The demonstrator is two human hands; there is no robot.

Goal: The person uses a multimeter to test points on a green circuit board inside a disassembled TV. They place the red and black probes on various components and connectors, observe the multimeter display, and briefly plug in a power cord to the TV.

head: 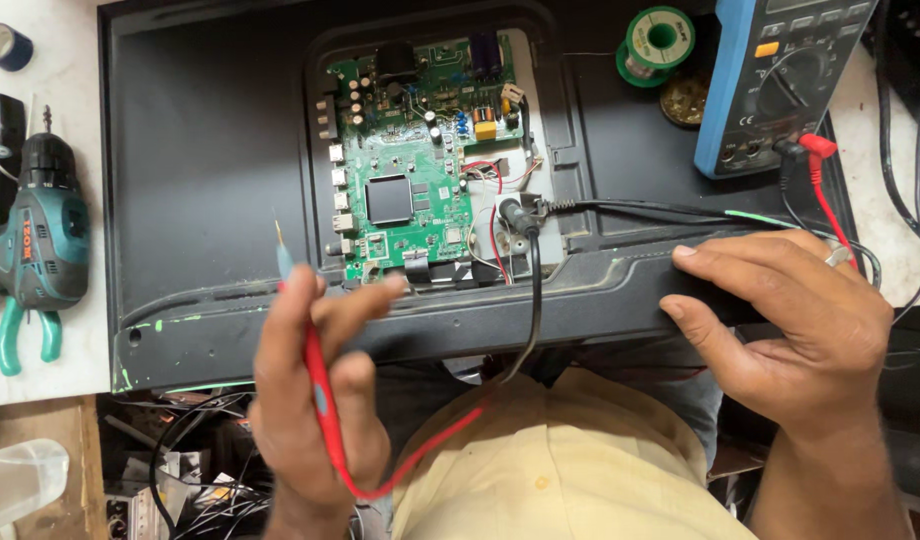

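Left hand (315, 400) around red probe (320, 400)

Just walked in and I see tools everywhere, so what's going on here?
A person sits at an opened flat-screen set lying face down, its green circuit board exposed. The left hand holds a red probe, tip raised clear of the board. The right hand rests on the set's lower edge. The probe's red lead runs toward a blue multimeter at the upper right. A black probe lies by the board. A drill and pliers sit at the left.
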